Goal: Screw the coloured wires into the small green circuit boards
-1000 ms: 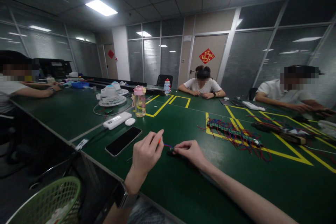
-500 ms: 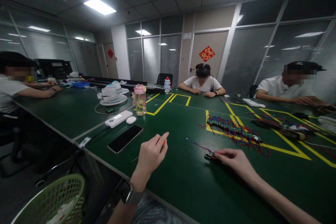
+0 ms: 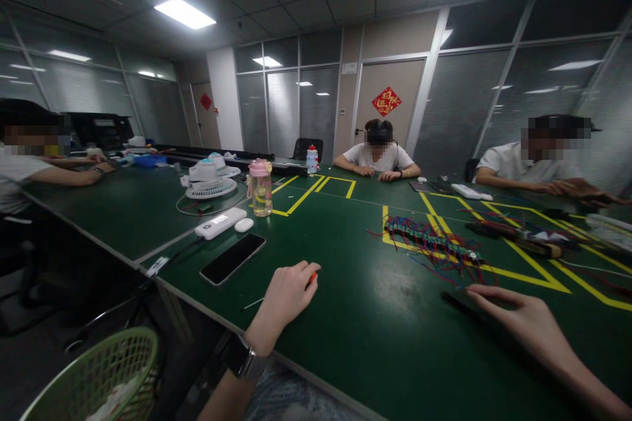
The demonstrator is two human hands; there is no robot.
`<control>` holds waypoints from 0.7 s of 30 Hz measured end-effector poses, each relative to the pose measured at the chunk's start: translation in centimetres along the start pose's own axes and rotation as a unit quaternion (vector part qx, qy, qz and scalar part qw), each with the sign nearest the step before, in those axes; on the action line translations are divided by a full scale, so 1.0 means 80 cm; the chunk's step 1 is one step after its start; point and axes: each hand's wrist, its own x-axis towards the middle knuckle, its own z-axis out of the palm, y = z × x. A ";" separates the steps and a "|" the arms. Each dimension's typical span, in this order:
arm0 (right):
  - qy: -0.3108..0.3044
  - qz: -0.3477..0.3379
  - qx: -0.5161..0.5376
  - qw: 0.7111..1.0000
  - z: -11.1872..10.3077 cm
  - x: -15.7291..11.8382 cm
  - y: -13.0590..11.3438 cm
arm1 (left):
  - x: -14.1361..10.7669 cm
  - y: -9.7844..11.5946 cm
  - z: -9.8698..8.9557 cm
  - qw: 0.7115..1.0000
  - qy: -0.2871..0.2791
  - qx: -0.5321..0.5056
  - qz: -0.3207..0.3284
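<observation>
My left hand is closed around a screwdriver. Its orange handle end peeks out by the fingertips, and the thin metal shaft sticks out on the other side, over the green table. My right hand pinches thin red and blue wires between thumb and fingers, low over the tabletop. A dark elongated shape lies just under those fingertips; whether it is a part on the wires or partly shadow is unclear. Beyond that hand is a row of small green circuit boards with many red and blue wires.
A phone, a white power strip, a white earbud case and a pink-lidded bottle stand to the left. Behind are white fans. A green basket is below the edge. Co-workers sit around the table.
My right hand has moved right with the wires, closer to the row of boards. The left hand has tilted slightly, showing more of the screwdriver shaft.
</observation>
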 end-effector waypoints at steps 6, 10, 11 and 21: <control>-0.045 -0.052 -0.016 0.998 0.010 -0.006 0.000 | 0.000 -0.001 0.003 1.000 -0.002 -0.016 0.005; -0.054 -0.048 -0.034 0.997 0.014 -0.007 0.004 | 0.000 -0.002 0.003 1.000 -0.001 -0.014 0.006; -0.055 -0.046 -0.035 0.997 0.015 -0.008 0.004 | 0.000 -0.001 0.002 1.000 -0.003 -0.014 0.006; -0.090 -0.031 -0.029 0.995 0.009 -0.008 -0.008 | -0.001 -0.001 0.002 1.000 0.001 -0.012 0.008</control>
